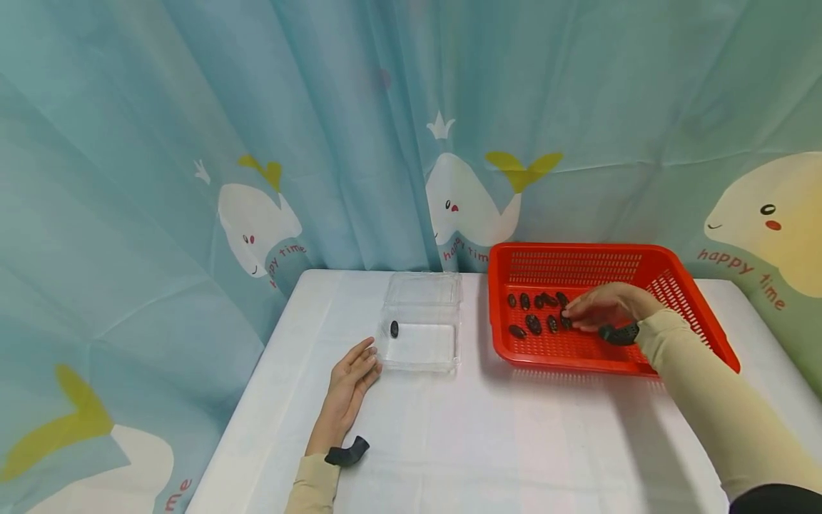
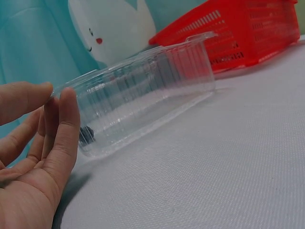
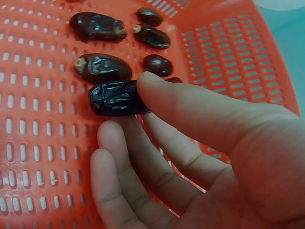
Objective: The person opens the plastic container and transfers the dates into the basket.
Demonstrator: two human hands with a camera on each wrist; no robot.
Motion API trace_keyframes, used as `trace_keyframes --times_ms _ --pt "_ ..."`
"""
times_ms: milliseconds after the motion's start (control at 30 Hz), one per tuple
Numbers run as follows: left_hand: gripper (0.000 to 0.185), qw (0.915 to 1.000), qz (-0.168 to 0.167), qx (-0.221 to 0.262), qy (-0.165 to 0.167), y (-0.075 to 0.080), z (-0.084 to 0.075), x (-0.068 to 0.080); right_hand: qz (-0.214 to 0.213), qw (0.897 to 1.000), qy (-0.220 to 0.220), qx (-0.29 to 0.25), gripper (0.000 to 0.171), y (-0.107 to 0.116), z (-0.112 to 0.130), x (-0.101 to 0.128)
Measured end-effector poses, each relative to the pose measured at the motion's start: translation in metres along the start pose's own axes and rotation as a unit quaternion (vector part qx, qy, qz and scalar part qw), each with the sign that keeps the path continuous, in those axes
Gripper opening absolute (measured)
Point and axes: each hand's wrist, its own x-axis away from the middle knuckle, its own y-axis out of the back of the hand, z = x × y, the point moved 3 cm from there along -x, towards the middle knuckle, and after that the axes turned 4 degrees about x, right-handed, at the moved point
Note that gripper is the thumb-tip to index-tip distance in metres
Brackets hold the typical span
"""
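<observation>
My right hand (image 1: 606, 305) reaches into the red plastic basket (image 1: 578, 363). Between its thumb and fingers it pinches a dark, glossy date (image 3: 114, 98), held among the other dates. More wrinkled brown dates (image 3: 97, 27) lie spread over the basket floor, several of them left of the hand in the head view. At the left side of a clear plastic box (image 1: 420, 365), my left hand (image 1: 349, 382) holds the rim by the near corner, thumb and finger pinching it. Inside the box, a single date (image 1: 394, 329) lies near the left wall.
The box's hinged lid (image 1: 424, 288) is folded back behind it on the white tablecloth (image 1: 481, 442). To the right of the box stands the basket, with a gap between them. A blue-green curtain (image 1: 347, 143) with printed whales hangs right behind the table.
</observation>
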Motion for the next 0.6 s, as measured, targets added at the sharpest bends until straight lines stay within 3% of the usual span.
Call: trace_keyframes --times_ms 167,433,600 --pt "0.055 1.0 0.001 0.009 0.001 -0.0003 -0.0001 0.0003 0.003 1.0 -0.008 0.021 0.015 -0.003 0.0018 -0.0026" --pt "0.056 1.0 0.002 0.007 0.001 -0.0014 -0.0003 0.0006 -0.026 0.999 -0.013 0.04 0.017 -0.0035 0.0026 -0.001" --pt "0.055 0.9999 0.001 0.016 0.003 -0.0012 -0.0012 -0.0002 -0.019 1.0 -0.003 0.002 0.027 -0.0082 0.0026 -0.0015"
